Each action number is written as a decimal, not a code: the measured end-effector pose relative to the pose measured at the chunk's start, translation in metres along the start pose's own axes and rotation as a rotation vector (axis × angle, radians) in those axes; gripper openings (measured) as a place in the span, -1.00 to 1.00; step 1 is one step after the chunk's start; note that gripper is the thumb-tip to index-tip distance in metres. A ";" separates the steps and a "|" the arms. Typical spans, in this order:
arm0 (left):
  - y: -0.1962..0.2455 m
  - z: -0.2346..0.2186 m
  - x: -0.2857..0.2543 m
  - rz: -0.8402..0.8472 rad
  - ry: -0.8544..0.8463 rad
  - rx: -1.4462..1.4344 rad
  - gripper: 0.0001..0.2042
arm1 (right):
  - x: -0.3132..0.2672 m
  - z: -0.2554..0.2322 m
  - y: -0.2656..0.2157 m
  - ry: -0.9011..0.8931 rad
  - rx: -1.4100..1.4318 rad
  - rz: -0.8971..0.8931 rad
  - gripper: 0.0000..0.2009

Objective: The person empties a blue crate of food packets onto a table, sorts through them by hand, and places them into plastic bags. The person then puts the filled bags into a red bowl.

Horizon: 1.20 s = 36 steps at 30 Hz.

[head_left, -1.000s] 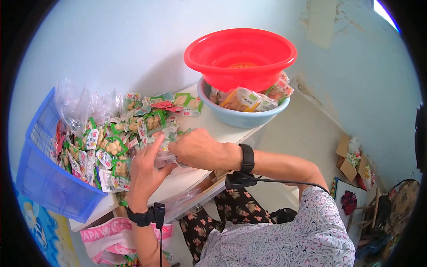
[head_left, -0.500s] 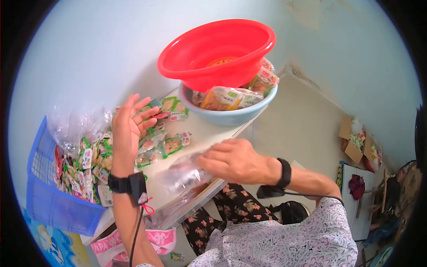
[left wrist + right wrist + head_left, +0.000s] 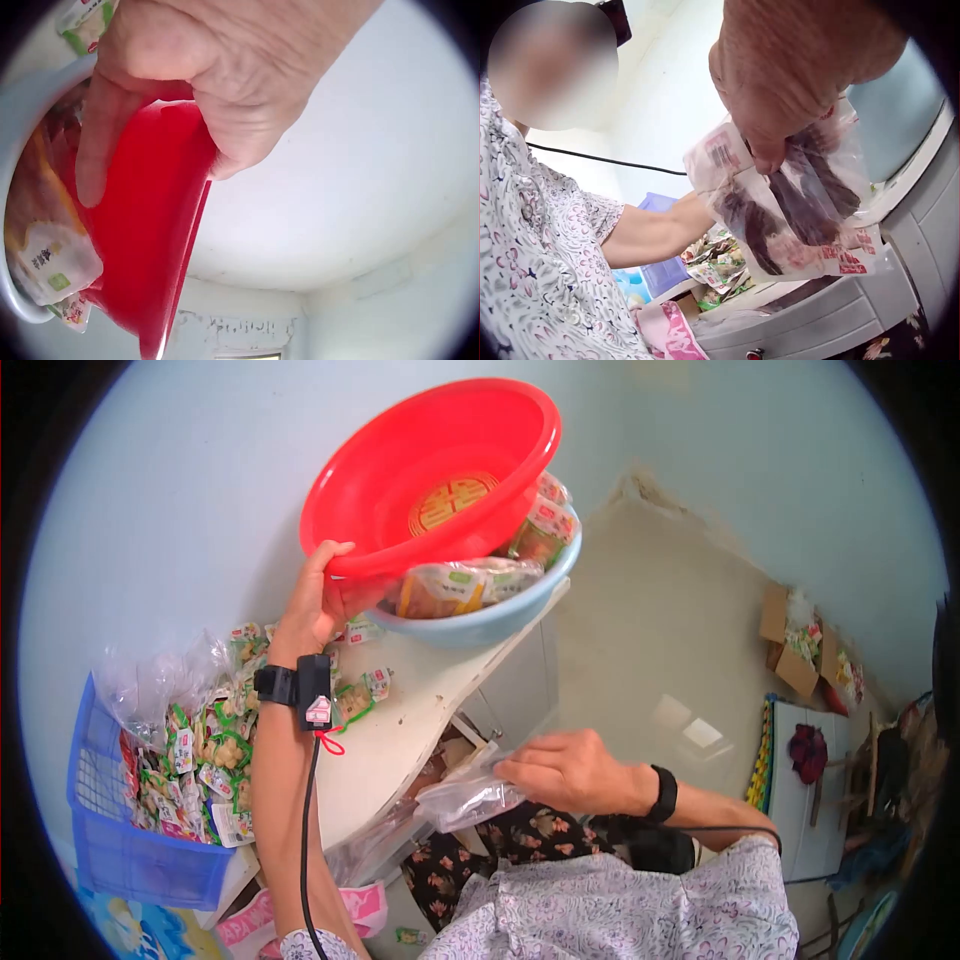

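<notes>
Red basin [image 3: 400,480] is at upper centre of the frame, tilted over a light-blue basin [image 3: 480,623] with food packets [image 3: 440,592] inside; its oval opening runs from lower left to upper right. The left hand [image 3: 316,605], nearer to it, grips its lower-left rim, the grip narrow around that edge. The right hand [image 3: 565,772], well apart below and right, pinches a clear plastic bag [image 3: 462,802] with dark contents, hanging toward lower left.

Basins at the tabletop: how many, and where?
2. The red basin, tilted, is gripped at its rim by the left hand; the light-blue basin sits below, holding packets. Another nested underneath could be hidden.
</notes>
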<state>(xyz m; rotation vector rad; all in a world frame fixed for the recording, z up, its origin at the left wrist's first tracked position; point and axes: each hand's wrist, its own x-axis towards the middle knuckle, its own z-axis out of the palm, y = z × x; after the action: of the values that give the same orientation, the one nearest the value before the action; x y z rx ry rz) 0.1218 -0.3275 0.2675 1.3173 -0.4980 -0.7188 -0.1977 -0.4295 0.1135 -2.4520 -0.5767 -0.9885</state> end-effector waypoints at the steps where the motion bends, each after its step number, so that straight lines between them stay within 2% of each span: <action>1: -0.004 -0.011 0.006 0.046 0.029 -0.048 -0.63 | 0.000 0.001 -0.001 -0.007 0.025 0.015 -0.76; 2: -0.009 -0.031 0.018 0.078 0.050 -0.090 -0.71 | -0.002 0.002 -0.002 -0.008 0.051 0.047 -0.78; 3: -0.019 -0.035 0.027 0.100 0.062 -0.131 -0.78 | -0.002 0.006 -0.005 0.069 0.102 0.036 -0.84; 4: -0.018 -0.019 0.012 0.142 0.060 -0.216 -0.85 | -0.005 0.010 -0.008 0.075 0.086 0.018 -0.84; 7: -0.013 -0.021 0.005 0.265 0.082 -0.155 -0.89 | -0.024 0.024 -0.022 0.076 0.071 0.011 -0.84; 8: -0.005 -0.034 0.010 0.271 -0.022 -0.120 -0.91 | -0.028 0.027 -0.029 0.081 0.081 0.015 -0.83; 9: 0.003 -0.026 0.008 0.290 -0.077 -0.207 -0.92 | -0.031 0.025 -0.033 0.077 0.092 -0.017 -0.73; 11: 0.021 -0.008 0.005 0.322 -0.114 -0.292 -0.87 | -0.038 0.020 -0.044 0.046 0.097 0.011 -0.75; 13: 0.020 0.031 -0.016 0.383 -0.199 -0.276 -0.83 | -0.034 0.008 -0.049 0.002 0.094 0.007 -0.73; 15: 0.016 0.059 -0.018 0.416 -0.232 -0.134 -0.80 | -0.030 -0.007 -0.051 0.058 0.179 0.044 -0.74; 18: -0.011 0.120 -0.041 0.407 -0.327 0.051 -0.83 | -0.030 -0.044 -0.056 0.086 0.301 0.139 -0.70; 19: -0.025 0.131 -0.041 0.348 -0.337 0.107 -0.83 | -0.031 -0.060 -0.056 0.084 0.331 0.167 -0.68; 21: -0.057 0.170 -0.066 0.414 -0.196 0.179 -0.78 | -0.040 -0.092 -0.059 0.136 0.337 0.212 -0.65; 23: -0.081 0.182 -0.073 0.430 -0.186 0.276 -0.73 | -0.047 -0.128 -0.067 0.227 0.261 0.266 -0.65; 24: -0.100 0.183 -0.070 0.432 -0.234 0.234 -0.72 | -0.051 -0.145 -0.075 0.292 0.186 0.306 -0.65; 26: -0.124 0.191 -0.079 0.375 -0.278 0.161 -0.69 | -0.075 -0.162 -0.083 0.483 -0.097 0.478 -0.70; 28: -0.144 0.200 -0.099 0.259 -0.260 0.108 -0.67 | -0.076 -0.172 -0.090 0.746 -0.095 0.586 -0.76; 30: -0.167 0.198 -0.112 0.250 -0.307 0.163 -0.70 | -0.076 -0.183 -0.091 1.012 -0.095 0.694 -0.82; 32: -0.194 0.199 -0.123 0.142 -0.313 0.100 -0.71 | -0.084 -0.193 -0.081 0.950 -0.236 0.802 -0.82; 33: -0.206 0.202 -0.132 0.047 -0.255 0.037 -0.72 | -0.088 -0.199 -0.073 0.913 -0.302 0.852 -0.83; 36: -0.234 0.193 -0.150 -0.027 -0.253 0.133 -0.62 | -0.123 -0.210 -0.038 0.768 -0.390 0.981 -0.80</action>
<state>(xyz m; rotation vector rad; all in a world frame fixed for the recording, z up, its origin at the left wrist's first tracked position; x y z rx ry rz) -0.1610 -0.3732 0.0870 1.3656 -0.7427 -0.8928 -0.4116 -0.5361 0.1705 -1.9338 1.0365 -1.4672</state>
